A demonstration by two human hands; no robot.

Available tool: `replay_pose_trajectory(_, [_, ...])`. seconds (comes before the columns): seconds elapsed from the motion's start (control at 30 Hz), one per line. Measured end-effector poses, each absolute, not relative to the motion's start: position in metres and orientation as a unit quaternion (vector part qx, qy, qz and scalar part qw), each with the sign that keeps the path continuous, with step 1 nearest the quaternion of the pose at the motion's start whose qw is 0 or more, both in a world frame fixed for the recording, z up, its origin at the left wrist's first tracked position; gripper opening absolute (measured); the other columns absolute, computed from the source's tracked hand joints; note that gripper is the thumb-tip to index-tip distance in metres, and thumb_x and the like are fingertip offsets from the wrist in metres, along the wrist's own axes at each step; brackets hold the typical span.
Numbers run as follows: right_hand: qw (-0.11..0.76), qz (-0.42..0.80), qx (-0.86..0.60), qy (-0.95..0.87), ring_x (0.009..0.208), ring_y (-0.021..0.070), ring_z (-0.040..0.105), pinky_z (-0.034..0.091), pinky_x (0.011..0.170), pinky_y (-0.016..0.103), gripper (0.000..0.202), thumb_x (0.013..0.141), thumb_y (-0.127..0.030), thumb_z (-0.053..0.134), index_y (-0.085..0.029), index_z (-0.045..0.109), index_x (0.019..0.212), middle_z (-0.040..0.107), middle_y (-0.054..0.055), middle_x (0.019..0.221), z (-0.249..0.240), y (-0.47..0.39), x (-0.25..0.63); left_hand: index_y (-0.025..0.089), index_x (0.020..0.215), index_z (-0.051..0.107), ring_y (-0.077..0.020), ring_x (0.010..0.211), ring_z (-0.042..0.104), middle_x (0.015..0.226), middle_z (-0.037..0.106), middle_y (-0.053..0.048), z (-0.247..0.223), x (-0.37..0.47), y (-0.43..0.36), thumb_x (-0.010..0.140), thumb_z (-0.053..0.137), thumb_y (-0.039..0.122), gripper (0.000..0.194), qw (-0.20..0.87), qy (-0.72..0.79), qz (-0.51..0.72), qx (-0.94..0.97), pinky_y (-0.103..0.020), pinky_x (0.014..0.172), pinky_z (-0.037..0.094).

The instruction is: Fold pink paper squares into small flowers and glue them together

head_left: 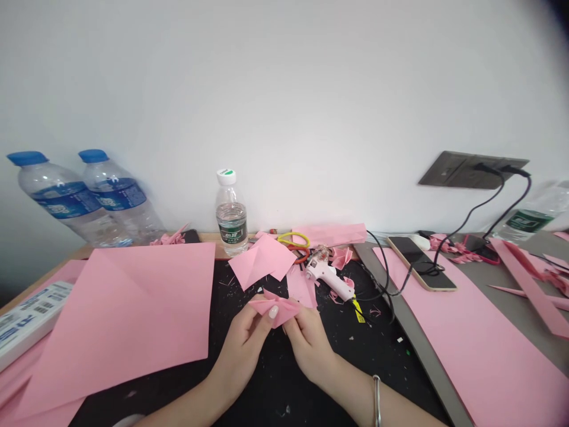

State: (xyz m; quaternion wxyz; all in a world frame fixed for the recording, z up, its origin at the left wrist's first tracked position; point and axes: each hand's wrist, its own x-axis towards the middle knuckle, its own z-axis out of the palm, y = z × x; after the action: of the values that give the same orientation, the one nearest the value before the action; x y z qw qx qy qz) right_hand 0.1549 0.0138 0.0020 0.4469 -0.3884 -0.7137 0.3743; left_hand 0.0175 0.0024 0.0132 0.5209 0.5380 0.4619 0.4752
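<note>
Between my two hands is a small folded piece of pink paper [280, 317], with creased, pointed flaps. My left hand [242, 338] pinches its left side, the thumb lying across the front of the folds. My right hand [310, 341] grips the lower right side; some of its fingers are hidden behind the paper. Just beyond the hands lie creased pink paper squares [262, 261]. A white and pink glue gun [331, 279] rests to the right of them, its cord running off to the right.
A small water bottle [232, 219] stands by the wall, and two large bottles [118, 198] lean at the left. Large pink sheets [151, 302] cover the left side. A phone [420, 264] lies on a pink strip at right, near scissors [293, 240] and cables [386, 261].
</note>
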Motion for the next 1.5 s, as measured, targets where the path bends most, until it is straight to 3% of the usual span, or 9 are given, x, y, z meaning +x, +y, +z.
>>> replay_pose_trajectory(0.2, [0.437,0.383,-0.403,-0.707,0.052,0.0110,0.041,0.033,0.049,0.022,0.023,0.090,-0.024,0.043,-0.017,0.058,0.073,0.050,-0.002,0.059,0.001,0.019,0.155,0.020,0.089,0.058,-0.0163,0.090,0.063,0.095,0.069,-0.002,0.015,0.017,0.006,0.081,0.062,0.028,0.012,0.551,0.458,0.506,0.481,-0.023,0.078,0.048])
replay_pose_trajectory(0.3, [0.424,0.397,-0.425,-0.694,0.048,0.0102,0.037,0.029,0.046,0.022,0.028,0.090,-0.027,0.043,-0.017,0.053,0.065,0.044,-0.003,0.054,-0.002,0.019,0.156,0.022,0.089,0.047,-0.0144,0.083,0.066,0.084,0.071,0.001,0.013,0.016,0.008,0.079,0.065,0.026,0.022,0.581,0.450,0.531,0.422,-0.023,0.076,0.049])
replay_pose_trajectory(0.47, [0.437,0.439,-0.442,-0.648,0.047,0.0105,0.037,0.028,0.047,0.023,0.036,0.094,-0.036,0.032,-0.018,0.046,0.067,0.039,-0.005,0.052,-0.002,0.020,0.160,0.025,0.102,0.035,-0.0163,0.082,0.069,0.081,0.073,0.000,0.009,0.012,0.012,0.077,0.067,0.029,0.041,0.601,0.456,0.557,0.348,-0.030,0.080,0.051])
replay_pose_trajectory(0.63, [0.427,0.440,-0.467,-0.637,0.049,0.0099,0.037,0.027,0.046,0.021,0.018,0.084,-0.033,0.052,-0.019,0.046,0.075,0.040,-0.006,0.057,0.000,0.024,0.162,0.026,0.124,0.031,-0.0185,0.085,0.069,0.080,0.074,-0.002,0.013,0.010,0.014,0.077,0.066,0.031,0.059,0.603,0.480,0.528,0.357,-0.031,0.079,0.053])
replay_pose_trajectory(1.0, [0.398,0.425,-0.484,-0.653,0.045,0.0102,0.039,0.028,0.045,0.022,0.020,0.091,-0.028,0.040,-0.020,0.043,0.072,0.043,-0.006,0.051,-0.004,0.028,0.164,0.019,0.110,0.049,-0.0213,0.093,0.067,0.091,0.073,-0.006,0.014,0.010,0.016,0.070,0.071,0.026,0.046,0.635,0.484,0.480,0.363,-0.030,0.078,0.053])
replay_pose_trajectory(1.2, [0.396,0.395,-0.481,-0.675,0.046,0.0109,0.038,0.029,0.046,0.023,0.027,0.091,-0.027,0.039,-0.021,0.039,0.065,0.042,-0.005,0.050,-0.004,0.029,0.167,0.016,0.097,0.059,-0.0227,0.100,0.065,0.103,0.071,-0.009,0.012,0.009,0.015,0.073,0.067,0.027,0.028,0.642,0.490,0.446,0.388,-0.029,0.080,0.052])
replay_pose_trajectory(1.37, [0.374,0.394,-0.476,-0.692,0.047,0.0115,0.040,0.029,0.046,0.022,0.015,0.088,-0.024,0.043,-0.020,0.045,0.073,0.044,-0.005,0.052,-0.002,0.031,0.168,0.016,0.095,0.062,-0.0226,0.091,0.069,0.096,0.073,-0.008,0.011,0.007,0.015,0.073,0.067,0.027,0.025,0.650,0.490,0.422,0.398,-0.030,0.076,0.053])
replay_pose_trajectory(1.5, [0.367,0.386,-0.473,-0.702,0.045,0.0108,0.038,0.029,0.045,0.022,0.019,0.087,-0.021,0.041,-0.021,0.042,0.068,0.042,-0.006,0.050,-0.002,0.031,0.168,0.016,0.091,0.064,-0.0211,0.086,0.070,0.090,0.075,-0.007,0.010,0.008,0.015,0.072,0.069,0.028,0.023,0.647,0.488,0.413,0.415,-0.027,0.074,0.053])
